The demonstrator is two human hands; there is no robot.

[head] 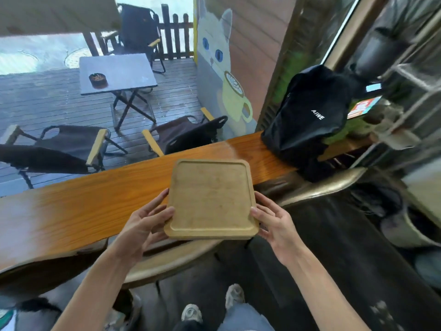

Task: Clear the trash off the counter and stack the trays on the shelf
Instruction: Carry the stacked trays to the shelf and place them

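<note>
Tray (pixel 211 199) — a square wooden one with rounded corners and a shallow raised rim — is held level between both hands, partly over the near edge of the long wooden counter (pixel 78 206) and partly over the gap in front of it. Nothing lies in the tray; its recessed floor is bare wood with faint scuffs.

The left hand (pixel 140 225) grips the tray's left edge near the lower corner: the thumb presses on the rim from above and the fingers (pixel 158 195) spread along the side and underneath. The right hand (pixel 274 223) clasps the right edge in the same way, thumb on the rim beside the lower right corner, fingers curled against the side. Both hands are closed on the tray, which sits squarely between them.

On the counter's far right end a black backpack (pixel 312 118) stands slumped. Outside, on the deck, a small folding table (pixel 133 68) carries a dark round ashtray (pixel 97 80) — its contents are too small to tell.
</note>
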